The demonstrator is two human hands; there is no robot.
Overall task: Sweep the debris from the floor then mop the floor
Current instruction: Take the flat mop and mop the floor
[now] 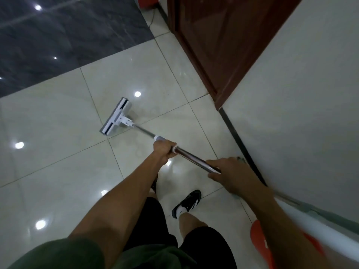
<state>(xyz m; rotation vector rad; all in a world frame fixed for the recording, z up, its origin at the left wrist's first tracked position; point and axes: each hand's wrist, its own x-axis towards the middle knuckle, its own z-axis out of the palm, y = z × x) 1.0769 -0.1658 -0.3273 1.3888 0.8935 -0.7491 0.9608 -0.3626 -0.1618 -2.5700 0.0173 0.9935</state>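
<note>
Glossy pale floor tiles (pixel 64 171) fill most of the view, reflecting ceiling lights, with a dark marbled floor section (pixel 58 35) beyond and a white wall (pixel 301 94) and reddish-brown wooden door (pixel 223 45) to the right. On the pale tiles lies a flat mop (pixel 136 126): its white and grey rectangular head (pixel 115 117) rests flat on the floor, joined by a white swivel to a shiny metal handle (pixel 191 157) slanting back toward the person. The left hand (pixel 162 151) has its fingers wrapped tight around the handle by a white collar; the right hand (pixel 229 174) grips the handle's upper end, fingers closed on it. Below, a black sneaker (pixel 187 202) stands on the tiles.
</note>
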